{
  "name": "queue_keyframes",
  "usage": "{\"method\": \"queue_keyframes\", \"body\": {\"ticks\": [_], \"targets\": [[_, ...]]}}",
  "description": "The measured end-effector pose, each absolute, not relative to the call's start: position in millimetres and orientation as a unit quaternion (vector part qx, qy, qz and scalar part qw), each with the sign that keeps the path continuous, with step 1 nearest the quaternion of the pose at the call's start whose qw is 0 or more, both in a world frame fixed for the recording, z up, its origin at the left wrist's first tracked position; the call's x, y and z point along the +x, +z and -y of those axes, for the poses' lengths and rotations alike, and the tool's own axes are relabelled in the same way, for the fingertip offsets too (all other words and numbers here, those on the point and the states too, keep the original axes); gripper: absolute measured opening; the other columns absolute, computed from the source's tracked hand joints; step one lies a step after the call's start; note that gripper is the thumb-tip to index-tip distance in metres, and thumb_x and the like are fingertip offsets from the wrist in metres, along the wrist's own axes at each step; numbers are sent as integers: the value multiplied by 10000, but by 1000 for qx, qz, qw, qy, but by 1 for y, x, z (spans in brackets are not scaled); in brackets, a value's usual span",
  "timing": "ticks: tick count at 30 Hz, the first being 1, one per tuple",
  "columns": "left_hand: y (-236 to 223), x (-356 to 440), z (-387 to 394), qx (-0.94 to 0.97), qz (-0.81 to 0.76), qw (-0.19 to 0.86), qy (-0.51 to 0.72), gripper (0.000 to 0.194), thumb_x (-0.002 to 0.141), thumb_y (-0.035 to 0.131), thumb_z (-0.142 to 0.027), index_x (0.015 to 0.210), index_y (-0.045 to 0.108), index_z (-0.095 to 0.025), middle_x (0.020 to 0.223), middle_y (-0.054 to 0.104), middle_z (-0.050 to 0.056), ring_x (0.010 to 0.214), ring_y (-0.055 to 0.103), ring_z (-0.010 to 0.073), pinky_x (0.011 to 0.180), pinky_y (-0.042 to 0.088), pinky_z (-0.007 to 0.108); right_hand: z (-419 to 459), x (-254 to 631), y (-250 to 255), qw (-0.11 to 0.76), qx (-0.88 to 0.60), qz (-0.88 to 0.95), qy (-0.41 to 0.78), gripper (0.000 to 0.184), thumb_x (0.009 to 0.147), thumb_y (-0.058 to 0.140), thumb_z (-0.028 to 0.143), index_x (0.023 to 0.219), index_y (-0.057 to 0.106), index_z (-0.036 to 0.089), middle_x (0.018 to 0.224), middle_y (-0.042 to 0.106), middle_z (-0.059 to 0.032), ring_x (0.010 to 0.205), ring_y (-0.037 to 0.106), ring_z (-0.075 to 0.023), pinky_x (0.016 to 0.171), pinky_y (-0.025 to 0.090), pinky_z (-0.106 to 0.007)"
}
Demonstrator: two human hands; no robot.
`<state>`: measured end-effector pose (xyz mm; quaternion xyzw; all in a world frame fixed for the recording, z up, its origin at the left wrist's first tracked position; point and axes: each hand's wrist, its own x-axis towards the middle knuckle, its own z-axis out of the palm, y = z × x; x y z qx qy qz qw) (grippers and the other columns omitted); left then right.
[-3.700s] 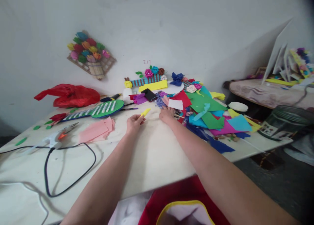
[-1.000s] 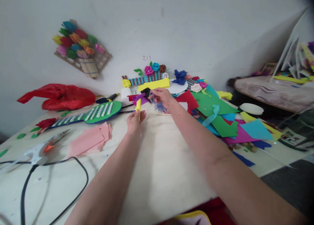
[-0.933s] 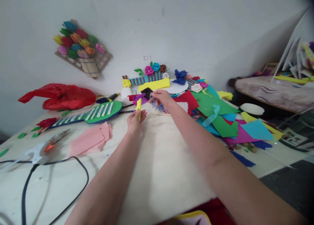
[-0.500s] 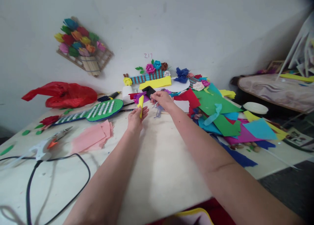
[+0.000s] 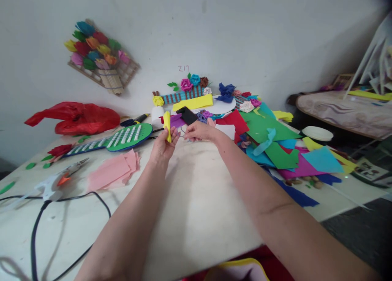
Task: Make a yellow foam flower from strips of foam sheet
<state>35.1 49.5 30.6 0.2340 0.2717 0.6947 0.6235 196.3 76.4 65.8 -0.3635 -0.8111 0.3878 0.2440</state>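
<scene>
- One pale table (image 5: 196, 207) lies beneath both hands.
- Left hand (image 5: 162, 147) grasps upright, gathered yellow paper (image 5: 167, 125); handling it seemingly calls for light pressure.
- Right hand (image 5: 200, 130), close beside, pinches purplish yarn (image 5: 183, 130), likely needing slack control.

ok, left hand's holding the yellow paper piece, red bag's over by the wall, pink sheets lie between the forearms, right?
Not the pink sheets: they lie to the left of the left forearm, not between the two, as the head view shows. The left hand does hold the yellow paper piece, and the red bag is by the wall.
</scene>
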Motion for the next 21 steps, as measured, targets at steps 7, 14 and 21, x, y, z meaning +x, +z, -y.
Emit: {"method": "queue_keyframes", "body": {"ticks": [7,14,21], "targets": [[35,25,-45,261,-234,664,661,87,832,462,-139,769,522,-138,635,541,-5,392,374,-10,290,224,62,-89,205,60,302,-533,762,210,169,650,597,304,628,653,146,554,547,3,560,468,-95,546,339,-211],[28,24,-48,291,-271,636,661,50,796,484,-122,790,531,-137,734,629,50,410,428,10,289,250,87,-90,203,59,339,-489,754,276,197,686,570,306,734,652,133,501,516,22,452,413,-61,463,315,-188],[19,32,-48,304,-333,659,602,126,798,472,-117,834,593,-115,835,659,100,758,639,154,674,539,258,-68,191,72,324,-341,796,381,253,704,553,350,782,650,129,594,611,-4,379,363,-23,416,278,-174]]}}
